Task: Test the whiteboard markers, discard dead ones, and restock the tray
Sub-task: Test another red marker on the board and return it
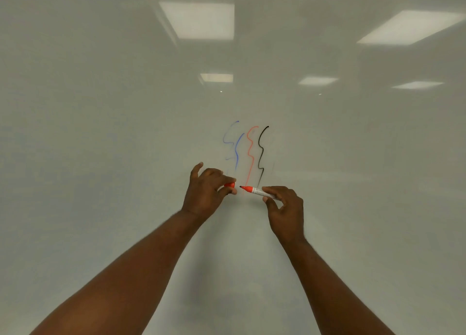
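A white whiteboard (pixel 126 107) fills the view. On it are wavy test lines: a faint blue one (pixel 228 140), a stronger blue one (pixel 237 153), a red one (pixel 250 153) and a black one (pixel 261 153). My right hand (pixel 285 208) pinches an uncapped red marker (pixel 259 191), tip pointing left. My left hand (pixel 206 193) pinches its red cap (pixel 230 185), a short gap from the tip. The marker tray is out of view.
Ceiling lights reflect on the whiteboard's upper part (pixel 199 19). Both forearms reach up from the bottom of the frame.
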Available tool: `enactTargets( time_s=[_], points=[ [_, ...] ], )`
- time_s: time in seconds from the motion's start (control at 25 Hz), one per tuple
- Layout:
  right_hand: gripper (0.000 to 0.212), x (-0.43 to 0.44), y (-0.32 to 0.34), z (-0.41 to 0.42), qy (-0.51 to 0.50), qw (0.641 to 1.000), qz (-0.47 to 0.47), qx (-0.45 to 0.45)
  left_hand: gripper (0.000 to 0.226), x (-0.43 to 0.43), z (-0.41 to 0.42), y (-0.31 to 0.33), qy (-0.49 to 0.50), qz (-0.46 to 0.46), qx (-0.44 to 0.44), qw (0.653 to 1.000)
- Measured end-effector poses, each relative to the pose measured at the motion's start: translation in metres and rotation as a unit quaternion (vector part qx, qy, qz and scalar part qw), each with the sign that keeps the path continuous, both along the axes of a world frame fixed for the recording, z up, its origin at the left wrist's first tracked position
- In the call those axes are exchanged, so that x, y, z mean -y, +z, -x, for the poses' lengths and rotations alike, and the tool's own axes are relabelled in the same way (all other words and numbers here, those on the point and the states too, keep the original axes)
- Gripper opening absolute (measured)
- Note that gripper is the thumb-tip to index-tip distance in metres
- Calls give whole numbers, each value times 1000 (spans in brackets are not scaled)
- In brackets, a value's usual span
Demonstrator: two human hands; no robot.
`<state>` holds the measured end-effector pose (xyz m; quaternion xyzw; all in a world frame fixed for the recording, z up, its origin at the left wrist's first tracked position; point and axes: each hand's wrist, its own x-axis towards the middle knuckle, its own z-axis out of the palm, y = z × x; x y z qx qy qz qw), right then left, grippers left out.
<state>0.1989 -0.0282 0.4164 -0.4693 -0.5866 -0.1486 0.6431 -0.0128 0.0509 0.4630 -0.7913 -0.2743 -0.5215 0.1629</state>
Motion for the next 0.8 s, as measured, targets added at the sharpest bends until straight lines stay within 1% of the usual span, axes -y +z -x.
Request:
enactTargets(
  time_s=[0.08, 0.2, 0.4, 0.56, 0.64, 0.8],
  points=[
    [29, 0, -7, 2, -13, 1000, 13, 16, 24, 5, -3, -7, 4, 5, -15, 1000],
    [29, 2, -14, 3, -24, 999, 30, 16, 24, 9, -5, -16, 13, 8, -40, 999],
    [31, 3, -24, 2, -24, 998, 48, 42, 22, 9, -4, -30, 21, 29, -90, 995],
    [29, -5, -31, 3, -24, 997, 52, 48, 13, 12, -14, -42, -2, 33, -82, 996],
    [27, -9, -34, 1, -26, 997, 58, 47, 13, 12, -17, -46, -5, 38, -87, 995],
    [25, -10, -35, 2, -20, 995, 87, 49, 10, 13, -19, -54, -16, 40, -88, 995]
  ],
)
